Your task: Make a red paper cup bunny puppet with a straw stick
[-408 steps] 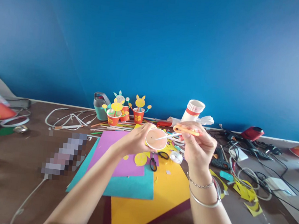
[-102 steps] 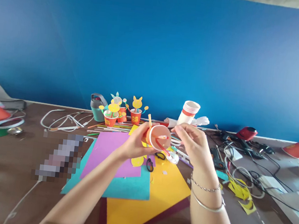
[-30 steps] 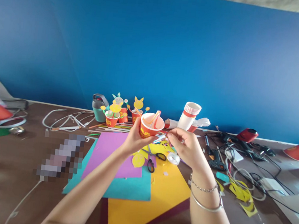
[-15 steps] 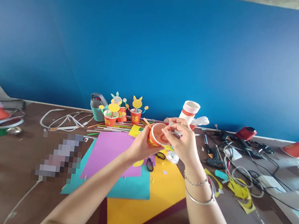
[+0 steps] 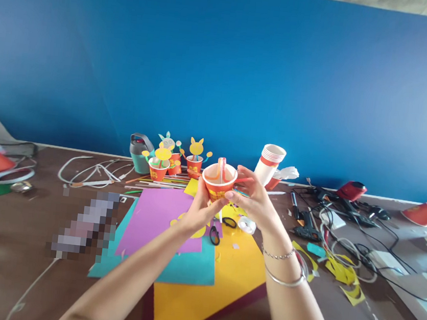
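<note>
A red-and-white paper cup (image 5: 215, 191) with yellow print is held up over the coloured sheets, its mouth tilted towards me. My left hand (image 5: 200, 211) wraps around its left side and base. On the cup's right side, the thumb and fingers of my right hand (image 5: 254, 200) grip near the rim. Inside the cup a folded orange-and-white strip (image 5: 221, 168) stands up above the rim. A thin red stick-like piece (image 5: 244, 179) juts out by my right fingers; whether it passes through the wall I cannot tell. Black-handled scissors (image 5: 214, 235) lie below the cup.
Finished cup figures (image 5: 194, 165) stand at the back beside a grey-green bottle (image 5: 140, 154). Stacked cups (image 5: 269, 166) are behind my right hand. Purple (image 5: 152, 220), teal and yellow sheets lie beneath. A glue gun (image 5: 308, 227), cables and paper scraps are right; a blurred-out phone-like object (image 5: 86, 225) left.
My right hand has come out from over the cup's mouth to its right side. The cup has turned and moved slightly up and left, and the strip inside now stands upright.
</note>
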Tool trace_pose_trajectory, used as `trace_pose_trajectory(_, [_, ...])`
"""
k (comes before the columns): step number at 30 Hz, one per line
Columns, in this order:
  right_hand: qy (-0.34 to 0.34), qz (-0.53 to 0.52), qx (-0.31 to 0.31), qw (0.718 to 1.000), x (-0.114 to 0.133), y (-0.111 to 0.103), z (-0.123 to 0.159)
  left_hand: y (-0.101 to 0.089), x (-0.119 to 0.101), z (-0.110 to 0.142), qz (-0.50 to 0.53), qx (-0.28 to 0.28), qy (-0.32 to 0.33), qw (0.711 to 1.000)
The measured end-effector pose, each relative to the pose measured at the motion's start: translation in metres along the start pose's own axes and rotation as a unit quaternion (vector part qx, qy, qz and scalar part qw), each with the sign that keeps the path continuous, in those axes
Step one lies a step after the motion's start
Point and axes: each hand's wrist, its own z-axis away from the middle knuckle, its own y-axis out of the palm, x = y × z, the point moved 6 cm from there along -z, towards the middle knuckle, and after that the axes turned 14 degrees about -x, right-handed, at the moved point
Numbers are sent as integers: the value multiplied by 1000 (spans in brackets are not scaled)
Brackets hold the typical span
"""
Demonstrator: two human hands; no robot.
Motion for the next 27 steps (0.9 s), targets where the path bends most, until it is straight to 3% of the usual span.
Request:
trace_pose_trajectory(2, [-18, -16, 20, 1000, 0, 6, -1, 0, 2, 0, 47, -10, -32, 998])
trace_pose_trajectory(4, [-39, -25, 33, 998, 1, 11, -1, -4, 1, -3, 76, -54, -39, 995])
trace_pose_trajectory(8, [-49, -29, 44, 997, 4, 12, 0, -19, -9, -8, 84, -169, 5, 982])
trace_pose_trajectory(11, [-51, -26, 52, 997, 5, 8, 0, -27, -10, -10, 83, -199, 7, 976])
trace_pose_trajectory(15, [-49, -20, 57, 997, 4, 1, -4, -32, -14, -14, 24, -187, 23, 982])
trace_pose_trajectory(19, [-64, -10, 79, 995, 5, 0, -5, -30, -20, -19, -37, -137, 16, 990])
trace_pose_trajectory(27, [-32, -2, 123, 992, 0, 14, -2, -19, -19, -18, 91, -62, -62, 992])
